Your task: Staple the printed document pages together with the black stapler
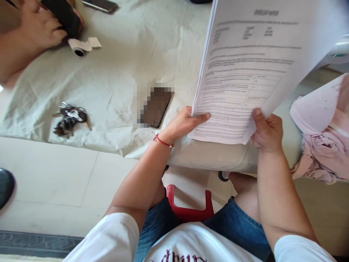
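A thick stack of printed paper sheets [245, 83] is held up over the table, tilted, with its top running out of the frame. My left hand [188, 123] grips the lower left edge, thumb on the front page and fingers behind. At the lower right edge, my right hand [267, 129] pinches the stack in the same way, its fingers mostly hidden. The top page carries a heading, blurred lines of text and a small table. A dark smartphone [160, 107], partly pixelated, lies just left of my left hand.
A bunch of keys [71, 118] lies on the cloth-covered table [114, 83]. Behind it are a paper roll [80, 47] and another phone [100, 5]. At upper left, another person's hand [46, 25] holds a dark object. Pink cloth [324, 153] lies at right; a red stool [188, 213] is below me.
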### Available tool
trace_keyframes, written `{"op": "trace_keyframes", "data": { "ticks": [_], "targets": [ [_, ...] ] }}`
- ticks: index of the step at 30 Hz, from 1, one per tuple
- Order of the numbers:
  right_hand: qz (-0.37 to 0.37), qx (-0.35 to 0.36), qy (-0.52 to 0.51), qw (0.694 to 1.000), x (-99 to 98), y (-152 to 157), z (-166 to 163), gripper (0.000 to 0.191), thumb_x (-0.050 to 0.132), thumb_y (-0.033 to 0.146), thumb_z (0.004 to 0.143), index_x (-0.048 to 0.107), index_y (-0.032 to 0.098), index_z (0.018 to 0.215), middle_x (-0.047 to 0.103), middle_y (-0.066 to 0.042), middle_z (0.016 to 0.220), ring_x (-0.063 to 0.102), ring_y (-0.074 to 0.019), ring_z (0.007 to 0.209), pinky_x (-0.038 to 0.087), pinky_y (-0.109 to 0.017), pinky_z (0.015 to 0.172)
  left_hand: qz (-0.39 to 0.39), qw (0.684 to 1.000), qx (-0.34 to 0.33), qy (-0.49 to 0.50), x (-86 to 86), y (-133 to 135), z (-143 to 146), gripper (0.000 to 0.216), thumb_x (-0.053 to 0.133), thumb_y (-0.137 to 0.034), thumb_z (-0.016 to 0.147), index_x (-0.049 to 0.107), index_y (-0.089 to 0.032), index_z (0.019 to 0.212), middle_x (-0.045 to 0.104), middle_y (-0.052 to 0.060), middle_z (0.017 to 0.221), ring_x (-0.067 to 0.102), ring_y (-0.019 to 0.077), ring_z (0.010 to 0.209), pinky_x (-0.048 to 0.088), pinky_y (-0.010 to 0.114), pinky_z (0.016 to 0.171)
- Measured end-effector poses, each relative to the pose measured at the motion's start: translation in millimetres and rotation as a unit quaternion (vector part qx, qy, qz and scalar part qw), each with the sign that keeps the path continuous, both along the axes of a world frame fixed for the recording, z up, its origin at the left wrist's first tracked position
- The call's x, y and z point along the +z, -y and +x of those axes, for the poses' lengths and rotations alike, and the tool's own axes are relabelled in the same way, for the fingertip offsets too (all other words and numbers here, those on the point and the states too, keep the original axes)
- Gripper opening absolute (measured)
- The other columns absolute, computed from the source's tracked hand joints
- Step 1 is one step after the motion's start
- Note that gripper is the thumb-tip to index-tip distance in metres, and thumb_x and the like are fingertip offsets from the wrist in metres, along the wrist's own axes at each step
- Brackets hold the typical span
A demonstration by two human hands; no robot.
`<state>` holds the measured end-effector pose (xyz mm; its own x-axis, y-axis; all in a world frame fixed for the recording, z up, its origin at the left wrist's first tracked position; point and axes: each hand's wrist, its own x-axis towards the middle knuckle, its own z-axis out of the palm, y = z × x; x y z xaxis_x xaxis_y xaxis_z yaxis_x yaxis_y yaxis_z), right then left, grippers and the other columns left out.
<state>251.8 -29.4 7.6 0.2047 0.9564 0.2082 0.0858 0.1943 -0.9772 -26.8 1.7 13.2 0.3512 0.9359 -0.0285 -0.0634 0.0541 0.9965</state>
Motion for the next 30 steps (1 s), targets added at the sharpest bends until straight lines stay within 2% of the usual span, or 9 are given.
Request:
{"op": "trace_keyframes", "data": {
  "ticks": [3, 6, 10, 14, 17, 25, 30],
  "targets": [
    [-0.034, 0.011, 0.002, 0.999, 4.4, 3.8, 2.4, 0.026, 0.085, 0.057, 0.095, 0.087, 0.032, 0.102, 0.088, -0.004, 0.114, 0.080, -0.0333, 0.128, 0.068, -0.055, 0.107, -0.049, 0.997, -0.011, 0.053, -0.3, -1.4, -0.7, 0.053, 0.083, -0.069, 0.090, 0.081, -0.019, 0.106, 0.086, 0.013, 0.106, 0.081, 0.0361, 0.114, 0.065, 0.047, 0.099],
    [-0.097, 0.012, -0.020, 0.995, 6.4, 7.2, 6.6, 0.032, 0.090, 0.057, 0.089, 0.086, 0.028, 0.101, 0.089, -0.005, 0.108, 0.083, -0.0338, 0.121, 0.069, -0.057, 0.105, -0.059, 0.994, 0.040, 0.089, -2.4, -4.3, 3.3, 0.057, 0.080, -0.075, 0.090, 0.079, -0.021, 0.107, 0.085, 0.012, 0.099, 0.082, 0.0348, 0.113, 0.065, 0.045, 0.098],
    [-0.172, 0.027, -0.043, 0.984, 6.8, 13.0, 10.7, 0.040, 0.097, 0.064, 0.078, 0.085, 0.027, 0.090, 0.088, -0.007, 0.101, 0.082, -0.0377, 0.121, 0.071, -0.056, 0.103, -0.085, 0.983, 0.082, 0.138, -6.0, -7.5, 12.0, 0.058, 0.076, -0.076, 0.094, 0.079, -0.021, 0.114, 0.086, 0.011, 0.103, 0.081, 0.0357, 0.119, 0.065, 0.046, 0.101],
    [-0.222, 0.065, -0.039, 0.972, 8.7, 22.0, 14.5, 0.040, 0.095, 0.064, 0.080, 0.085, 0.027, 0.092, 0.088, -0.008, 0.103, 0.082, -0.0396, 0.121, 0.073, -0.057, 0.098, -0.113, 0.977, 0.070, 0.166, -9.1, -7.8, 17.2, 0.057, 0.083, -0.069, 0.090, 0.079, -0.020, 0.119, 0.087, 0.013, 0.104, 0.080, 0.0404, 0.123, 0.066, 0.053, 0.104],
    [-0.232, 0.079, -0.035, 0.969, 10.1, 26.6, 18.3, 0.041, 0.094, 0.064, 0.082, 0.087, 0.029, 0.101, 0.089, -0.007, 0.108, 0.082, -0.0386, 0.121, 0.074, -0.056, 0.098, -0.133, 0.975, 0.039, 0.175, -8.8, -6.0, 19.4, 0.057, 0.088, -0.063, 0.087, 0.079, -0.018, 0.121, 0.087, 0.015, 0.106, 0.081, 0.0416, 0.122, 0.066, 0.055, 0.106],
    [-0.213, 0.082, -0.037, 0.973, 7.6, 31.1, 29.6, 0.034, 0.091, 0.057, 0.089, 0.087, 0.033, 0.112, 0.088, -0.002, 0.118, 0.081, -0.0333, 0.126, 0.072, -0.054, 0.105, -0.139, 0.969, -0.004, 0.202, -2.2, 2.4, 26.9, 0.059, 0.088, -0.066, 0.087, 0.080, -0.019, 0.123, 0.087, 0.015, 0.119, 0.076, 0.0433, 0.134, 0.063, 0.057, 0.114],
    [-0.239, 0.075, -0.027, 0.968, 10.0, 30.4, 31.9, 0.035, 0.091, 0.061, 0.087, 0.087, 0.031, 0.106, 0.089, -0.004, 0.112, 0.082, -0.0343, 0.123, 0.073, -0.054, 0.102, -0.135, 0.972, 0.031, 0.192, -4.3, 0.1, 27.9, 0.059, 0.087, -0.068, 0.088, 0.080, -0.020, 0.121, 0.087, 0.015, 0.118, 0.076, 0.0425, 0.135, 0.063, 0.055, 0.114]
  ]
}}
